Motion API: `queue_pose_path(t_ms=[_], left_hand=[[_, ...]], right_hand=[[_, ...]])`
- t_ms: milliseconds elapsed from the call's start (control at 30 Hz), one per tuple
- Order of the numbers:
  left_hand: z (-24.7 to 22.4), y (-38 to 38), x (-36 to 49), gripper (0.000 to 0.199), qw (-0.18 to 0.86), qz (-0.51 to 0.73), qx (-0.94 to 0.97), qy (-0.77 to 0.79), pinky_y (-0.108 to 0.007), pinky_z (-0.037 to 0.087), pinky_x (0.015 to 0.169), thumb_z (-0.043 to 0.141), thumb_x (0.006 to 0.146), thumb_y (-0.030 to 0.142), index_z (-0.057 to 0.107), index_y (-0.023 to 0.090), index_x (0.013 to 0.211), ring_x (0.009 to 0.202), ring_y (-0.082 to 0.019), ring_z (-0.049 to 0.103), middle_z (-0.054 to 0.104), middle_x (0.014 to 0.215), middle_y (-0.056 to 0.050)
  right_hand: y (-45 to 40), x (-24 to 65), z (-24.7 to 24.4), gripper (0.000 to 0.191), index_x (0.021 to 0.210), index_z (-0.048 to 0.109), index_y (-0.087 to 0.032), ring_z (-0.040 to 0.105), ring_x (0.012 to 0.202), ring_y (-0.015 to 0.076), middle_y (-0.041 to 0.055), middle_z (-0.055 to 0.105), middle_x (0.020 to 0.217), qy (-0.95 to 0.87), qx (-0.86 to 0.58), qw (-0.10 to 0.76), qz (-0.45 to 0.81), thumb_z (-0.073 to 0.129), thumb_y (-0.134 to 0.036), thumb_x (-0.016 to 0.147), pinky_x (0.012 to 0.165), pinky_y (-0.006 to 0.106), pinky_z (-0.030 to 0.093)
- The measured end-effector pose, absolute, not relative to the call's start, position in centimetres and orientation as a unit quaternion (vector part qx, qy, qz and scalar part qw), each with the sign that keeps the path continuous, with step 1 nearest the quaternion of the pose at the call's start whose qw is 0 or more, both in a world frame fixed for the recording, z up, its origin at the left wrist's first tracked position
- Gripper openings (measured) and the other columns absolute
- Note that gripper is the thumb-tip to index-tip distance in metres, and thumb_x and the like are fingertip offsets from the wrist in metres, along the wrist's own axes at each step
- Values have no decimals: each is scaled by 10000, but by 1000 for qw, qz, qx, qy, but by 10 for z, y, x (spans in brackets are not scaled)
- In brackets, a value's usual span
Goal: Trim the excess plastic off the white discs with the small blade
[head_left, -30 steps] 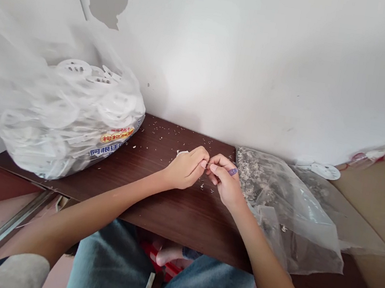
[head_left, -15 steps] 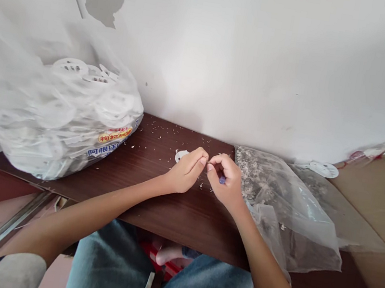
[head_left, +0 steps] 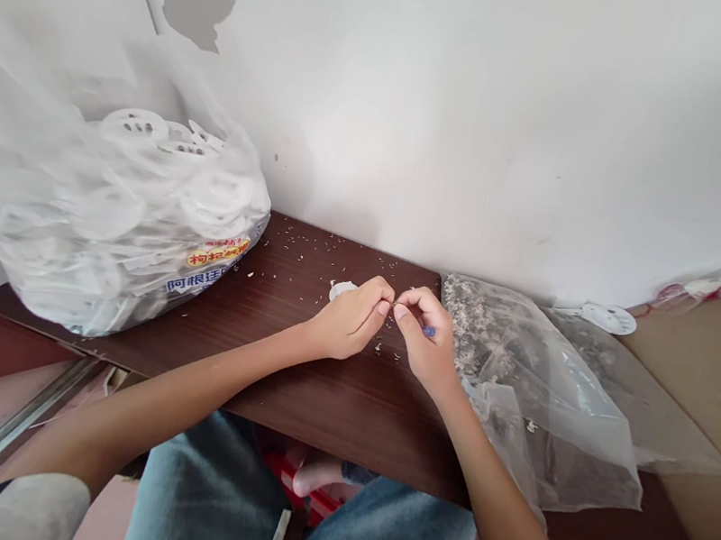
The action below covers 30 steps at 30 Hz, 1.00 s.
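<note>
A tiny brownish piece (head_left: 394,305) seems tightly pinched and worked by left hand (head_left: 354,316) and right hand (head_left: 426,339); next, steadiness is needed.

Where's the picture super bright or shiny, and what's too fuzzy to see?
In the head view, the wall glows brightest near the middle, while the right-hand corners go dark; in the head view, the right bag has shiny streaks; in the head view, anything between the fingers is too tiny to make out.
</note>
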<state>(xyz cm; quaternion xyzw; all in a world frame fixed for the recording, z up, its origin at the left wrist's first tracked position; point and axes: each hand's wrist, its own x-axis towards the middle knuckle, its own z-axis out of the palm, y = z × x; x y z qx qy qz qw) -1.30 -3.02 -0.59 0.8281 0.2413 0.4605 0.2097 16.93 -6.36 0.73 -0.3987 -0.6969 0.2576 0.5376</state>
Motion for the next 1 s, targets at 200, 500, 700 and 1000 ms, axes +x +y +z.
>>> queue_pose_path(t_ms=[200,500,700,1000], left_hand=[[-5,-33,-8,361,318,475,781,249,-322,433,666,360,1145,446,504,203,920,709,-153,515,567,796,-15],[9,-38,-4,371,477,443,706,278,-310,434,700,374,1105,371,451,205,783,672,-141,512,527,686,15],[10,-40,-4,325,475,417,717,295,-318,422,704,380,1117,425,453,217,879,683,-155,509,540,693,23],[1,-41,-2,364,451,428,724,299,-321,405,651,322,1141,524,429,226,961,641,-153,476,515,694,30]], right_hand=[[-61,170,6,149,875,620,-217,507,708,149,4,578,825,-676,-404,531,313,615,-287,1006,625,293,401],[-55,172,-1,163,865,628,-219,506,689,146,0,594,807,-645,-407,525,378,633,-321,991,627,294,396],[-54,173,-2,141,863,628,-220,510,705,150,0,595,817,-642,-423,528,362,638,-301,977,644,298,402],[-59,171,4,169,866,624,-218,540,741,163,9,610,822,-701,-426,508,263,610,-308,1009,660,302,411]])
